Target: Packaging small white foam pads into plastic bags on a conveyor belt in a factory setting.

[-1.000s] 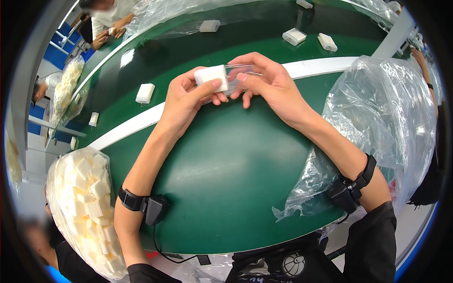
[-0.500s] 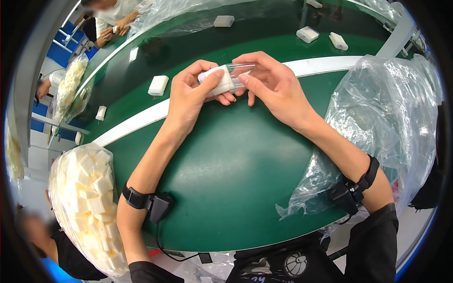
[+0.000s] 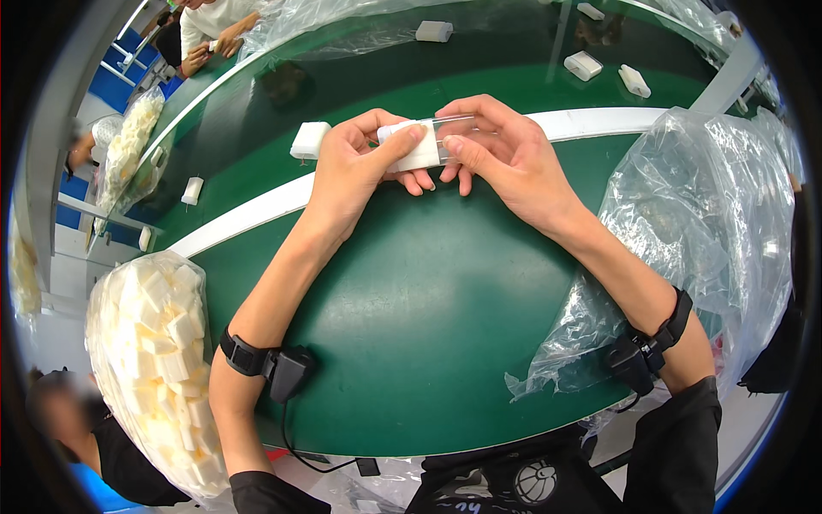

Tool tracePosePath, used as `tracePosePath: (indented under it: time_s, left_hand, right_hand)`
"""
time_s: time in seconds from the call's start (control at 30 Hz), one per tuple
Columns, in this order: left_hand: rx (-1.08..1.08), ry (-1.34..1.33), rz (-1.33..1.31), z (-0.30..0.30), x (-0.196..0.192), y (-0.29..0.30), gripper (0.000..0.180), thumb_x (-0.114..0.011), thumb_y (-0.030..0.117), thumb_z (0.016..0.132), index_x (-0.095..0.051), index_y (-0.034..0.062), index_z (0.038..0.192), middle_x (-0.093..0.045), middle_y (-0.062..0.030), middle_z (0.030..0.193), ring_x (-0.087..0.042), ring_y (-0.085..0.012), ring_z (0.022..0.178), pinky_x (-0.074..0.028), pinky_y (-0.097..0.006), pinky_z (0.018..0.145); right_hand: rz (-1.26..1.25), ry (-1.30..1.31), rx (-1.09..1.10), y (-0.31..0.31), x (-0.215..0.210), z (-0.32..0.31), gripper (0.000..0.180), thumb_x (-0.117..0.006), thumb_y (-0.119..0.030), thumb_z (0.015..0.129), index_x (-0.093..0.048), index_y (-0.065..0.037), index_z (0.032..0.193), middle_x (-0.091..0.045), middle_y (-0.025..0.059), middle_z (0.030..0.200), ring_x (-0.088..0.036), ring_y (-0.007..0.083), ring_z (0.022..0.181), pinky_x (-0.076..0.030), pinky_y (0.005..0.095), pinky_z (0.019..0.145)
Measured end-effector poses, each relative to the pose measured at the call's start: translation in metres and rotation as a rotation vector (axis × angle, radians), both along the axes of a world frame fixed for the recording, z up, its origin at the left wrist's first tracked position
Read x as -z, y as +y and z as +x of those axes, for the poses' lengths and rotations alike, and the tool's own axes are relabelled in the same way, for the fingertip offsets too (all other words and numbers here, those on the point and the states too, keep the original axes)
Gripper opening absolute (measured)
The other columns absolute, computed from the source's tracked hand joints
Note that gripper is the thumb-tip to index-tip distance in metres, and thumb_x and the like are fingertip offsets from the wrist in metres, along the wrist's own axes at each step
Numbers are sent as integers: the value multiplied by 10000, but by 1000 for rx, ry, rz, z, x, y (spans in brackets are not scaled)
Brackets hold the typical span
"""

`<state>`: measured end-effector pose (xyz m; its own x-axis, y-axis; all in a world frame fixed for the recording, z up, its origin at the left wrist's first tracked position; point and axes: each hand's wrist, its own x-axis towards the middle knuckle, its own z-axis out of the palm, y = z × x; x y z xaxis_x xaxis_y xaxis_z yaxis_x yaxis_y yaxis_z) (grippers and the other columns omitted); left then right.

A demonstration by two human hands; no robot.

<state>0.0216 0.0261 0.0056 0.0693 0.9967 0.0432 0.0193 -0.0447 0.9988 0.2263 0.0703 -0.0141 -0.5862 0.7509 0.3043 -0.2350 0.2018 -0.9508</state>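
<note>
My left hand (image 3: 361, 171) is closed around a white plastic bottle-like piece (image 3: 419, 151), thumb on its face. My right hand (image 3: 507, 163) pinches a clear, see-through cap (image 3: 454, 128) between thumb and fingers, at the right end of the white piece. The cap lies in line with the piece and seems to overlap its end; how far it is pushed on I cannot tell. Both hands are raised at the white rail (image 3: 591, 122) along the green table's far side. Just left of my left hand, a similar white piece (image 3: 310, 140) stands beyond the rail.
More white pieces lie on the dark green belt (image 3: 257, 120), such as one piece (image 3: 583, 66) at the right. A bag of white blocks (image 3: 154, 368) sits at the left, clear plastic sheeting (image 3: 693, 223) at the right. Another person's hands (image 3: 214, 47) work at the far left.
The white pieces on the belt have shifted to the right. My hands, with the white piece and clear cap, have moved slightly right; their hold looks the same.
</note>
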Motion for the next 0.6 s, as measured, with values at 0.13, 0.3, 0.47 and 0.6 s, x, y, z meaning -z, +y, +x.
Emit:
tracePosePath:
  time_s: [0.13, 0.3, 0.47, 0.6]
  left_hand:
    - [27, -75, -29, -1, 1, 1, 260, -650, 215, 1009, -622, -27, 1100, -712, -133, 922, -705, -162, 714, -561, -250, 614]
    - [32, -152, -20, -8, 2, 3, 270, -650, 216, 1013, -634, -23, 1139, -709, -115, 972, -708, -155, 763, -557, -246, 650]
    - [-12, 70, 15, -13, 3, -1, 217, -716, 175, 970, -676, -28, 1037, -713, -102, 936, -687, -132, 737, -548, -250, 679]
    - [-35, 60, 34, 6, -13, -7, 189, -717, 109, 956, -676, -47, 1055, -711, -128, 955, -683, -143, 739, -564, -262, 717]
  right_hand:
    - [-42, 7, 25, 1, -1, 3, 343, -636, -159, 1002, -562, 54, 1261, -672, 126, 1006, -682, 153, 820, -548, 264, 649]
    - [-80, 36, 58, 9, 1, 6, 352, -641, -152, 1000, -561, 64, 1265, -679, 143, 1031, -686, 161, 816, -546, 262, 644]
    - [-54, -16, 60, 4, -1, 2, 326, -630, -131, 1004, -553, 69, 1250, -681, 157, 1074, -704, 175, 849, -562, 268, 661]
    - [-35, 92, -17, -4, -3, -1, 260, -617, -97, 1007, -544, 52, 1208, -680, 156, 1096, -722, 188, 911, -596, 295, 732]
